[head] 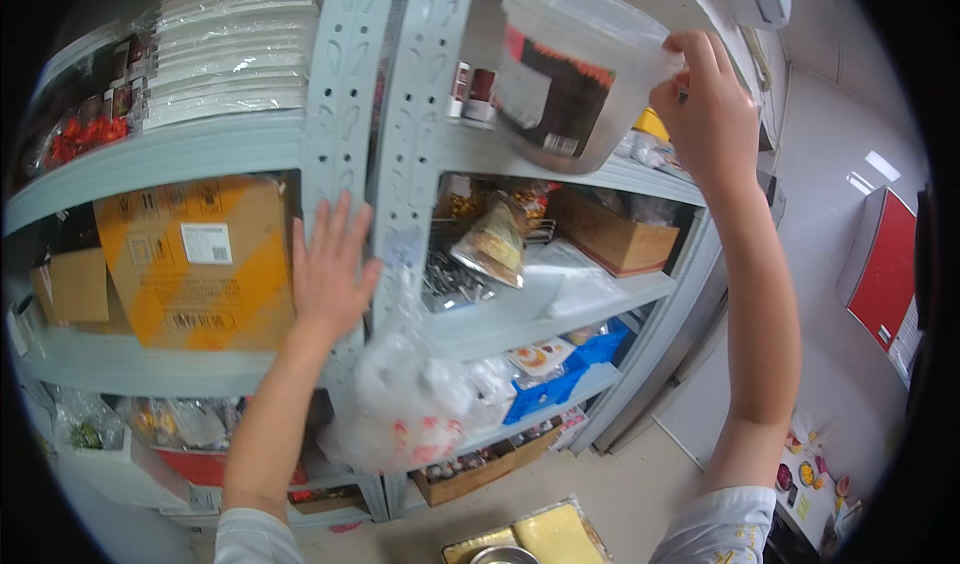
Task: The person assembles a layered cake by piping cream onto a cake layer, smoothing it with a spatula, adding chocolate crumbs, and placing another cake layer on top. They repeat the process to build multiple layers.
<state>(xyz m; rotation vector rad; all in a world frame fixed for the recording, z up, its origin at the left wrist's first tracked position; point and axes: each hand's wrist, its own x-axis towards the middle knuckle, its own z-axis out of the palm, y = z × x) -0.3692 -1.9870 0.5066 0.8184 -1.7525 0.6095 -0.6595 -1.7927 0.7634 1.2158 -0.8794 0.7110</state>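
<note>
A translucent plastic bucket [634,106] with a dark printed label hangs tilted in front of the upper right shelf, and my right hand [709,106] grips it by the rim at its right side. Nothing shows through the bucket's clear wall clearly enough to tell its contents. My left hand [332,271], fingers spread, lies against the perforated metal upright [341,125] of the left shelving unit. Beside that hand stands a large cardboard box [247,294] with orange stripes. Just below it, a clear plastic bag [390,391] with red print hangs from the neighbouring upright.
Stacked white wrapped trays [232,46] fill the upper left shelf. On the right, a gold packet [491,241], an open cardboard box [615,238] and a blue crate [555,384] sit on shelves. A tray with yellow sheets [559,534] and a metal bowl [504,556] are below.
</note>
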